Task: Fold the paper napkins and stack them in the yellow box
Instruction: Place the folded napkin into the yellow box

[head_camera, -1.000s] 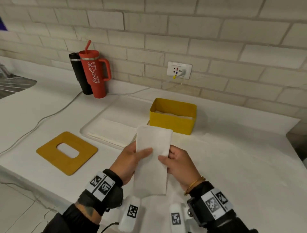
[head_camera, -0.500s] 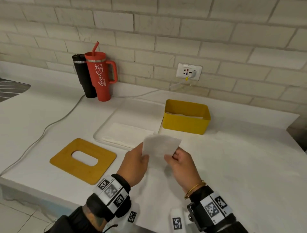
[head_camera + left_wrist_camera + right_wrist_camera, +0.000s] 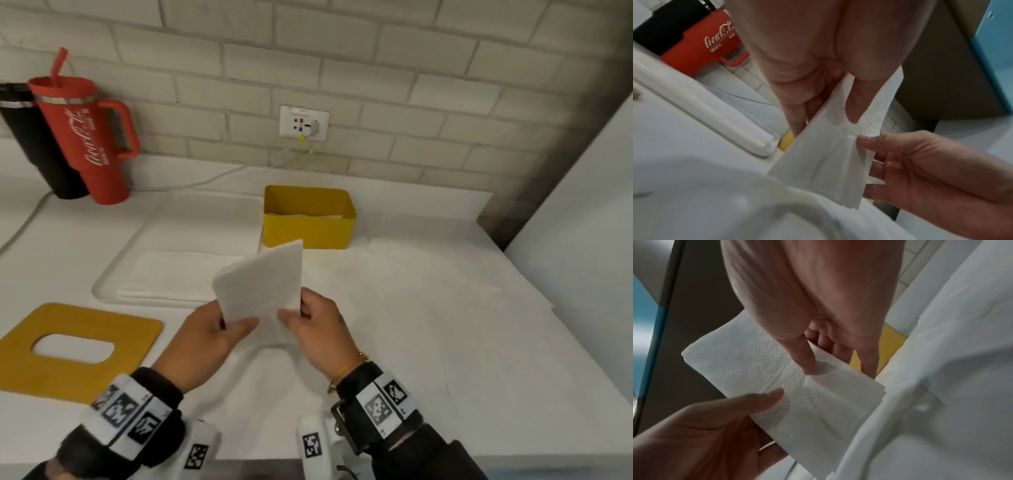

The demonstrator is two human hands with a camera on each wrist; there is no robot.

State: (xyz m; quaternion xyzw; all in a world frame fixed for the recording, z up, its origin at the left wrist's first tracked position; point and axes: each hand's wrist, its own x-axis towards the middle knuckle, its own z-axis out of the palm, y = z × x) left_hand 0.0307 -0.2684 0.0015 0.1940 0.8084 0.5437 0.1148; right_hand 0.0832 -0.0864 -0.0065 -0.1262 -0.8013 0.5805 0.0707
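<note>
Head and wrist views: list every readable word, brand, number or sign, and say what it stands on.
"Coca-Cola": white script on the red tumbler, mirrored in the left wrist view.
Small print under that script: too blurred to read.
Square black-and-white code markers on the wristbands: patterns, no readable text.
Wall socket: no legible marking.

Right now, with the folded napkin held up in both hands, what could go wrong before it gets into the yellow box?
1. The folded napkin is pinched only at its lower edge by the left hand and right hand; its layers could fan open when one lets go.
2. The yellow box already holds napkins, so this one may land crooked on the stack.
3. The box looks light; a nudge against its wall might slide it.
</note>
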